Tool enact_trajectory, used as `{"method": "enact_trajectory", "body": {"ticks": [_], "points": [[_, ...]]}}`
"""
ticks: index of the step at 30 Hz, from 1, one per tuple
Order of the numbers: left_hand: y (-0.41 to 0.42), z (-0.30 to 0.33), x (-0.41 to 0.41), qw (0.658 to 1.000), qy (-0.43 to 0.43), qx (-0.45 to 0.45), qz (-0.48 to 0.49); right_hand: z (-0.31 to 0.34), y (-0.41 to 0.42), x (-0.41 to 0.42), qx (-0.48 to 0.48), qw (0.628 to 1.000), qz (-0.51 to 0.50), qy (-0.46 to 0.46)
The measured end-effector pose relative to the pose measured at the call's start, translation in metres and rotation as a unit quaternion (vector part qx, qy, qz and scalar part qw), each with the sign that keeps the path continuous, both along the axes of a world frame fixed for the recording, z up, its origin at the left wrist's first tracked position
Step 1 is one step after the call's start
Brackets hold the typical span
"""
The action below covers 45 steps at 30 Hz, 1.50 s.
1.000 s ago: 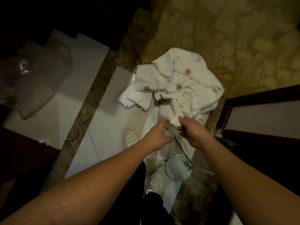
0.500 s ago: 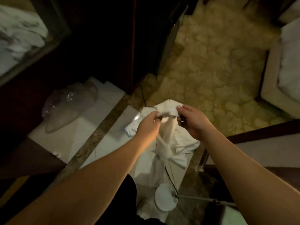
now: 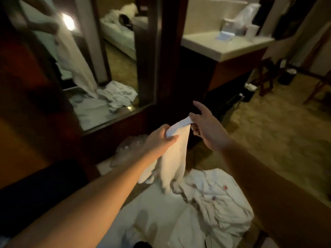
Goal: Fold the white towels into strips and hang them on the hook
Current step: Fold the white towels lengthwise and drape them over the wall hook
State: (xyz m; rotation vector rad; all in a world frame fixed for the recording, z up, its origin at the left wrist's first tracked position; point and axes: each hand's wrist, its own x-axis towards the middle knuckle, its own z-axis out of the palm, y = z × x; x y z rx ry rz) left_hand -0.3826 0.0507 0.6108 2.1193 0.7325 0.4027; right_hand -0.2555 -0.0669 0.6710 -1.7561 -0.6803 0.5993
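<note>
A white towel [image 3: 176, 158] hangs bunched in the air at the middle of the head view. My left hand [image 3: 160, 138] grips its top edge. My right hand [image 3: 206, 127] pinches the same edge a little further right, index finger stretched out. The towel's lower end trails down to a heap of white towels [image 3: 215, 203] with small red and blue emblems on the floor below. No hook is visible.
A dark wooden mirror frame [image 3: 148, 56] stands ahead, reflecting the towel and the pile. A clear plastic bag [image 3: 129, 147] lies at its base. A white countertop [image 3: 223, 43] with a cup and bag is upper right. Tan carpet [image 3: 277, 140] spreads right.
Both hands have lifted the towel up off the heap, and my view has tilted up from the floor to the mirror and counter.
</note>
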Motion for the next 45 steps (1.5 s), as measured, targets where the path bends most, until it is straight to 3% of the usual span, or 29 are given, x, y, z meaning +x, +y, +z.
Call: {"method": "enact_trajectory", "body": {"ticks": [3,7,12,19,24,30,40,43,45], "points": [[0.023,0.044,-0.06,0.999,-0.013,0.014,0.047,0.041,0.032,-0.049,-0.026,0.993,0.097,-0.068],[0.053,0.094,-0.153,0.994,-0.064,0.001,0.088,0.09,0.068,-0.117,-0.058,0.955,0.206,-0.205],[0.077,0.13,-0.284,0.981,-0.107,-0.005,0.162,0.132,0.115,-0.229,0.0,0.936,0.209,-0.283],[0.106,0.168,-0.471,0.969,-0.033,0.116,0.213,0.154,0.156,-0.395,0.062,0.909,0.252,-0.325],[0.124,0.203,-0.577,0.93,0.017,0.221,0.293,0.189,0.171,-0.474,0.12,0.899,0.232,-0.351],[0.142,0.241,-0.691,0.869,0.131,0.248,0.407,0.237,0.184,-0.519,0.188,0.899,0.182,-0.352],[0.138,0.277,-0.822,0.79,0.25,0.269,0.492,0.274,0.203,-0.538,0.226,0.899,0.147,-0.346],[0.137,0.284,-0.838,0.787,0.219,0.276,0.506,0.276,0.21,-0.537,0.231,0.9,0.131,-0.347],[0.135,0.289,-0.846,0.814,0.118,0.239,0.516,0.277,0.214,-0.533,0.231,0.908,0.113,-0.331]]}}
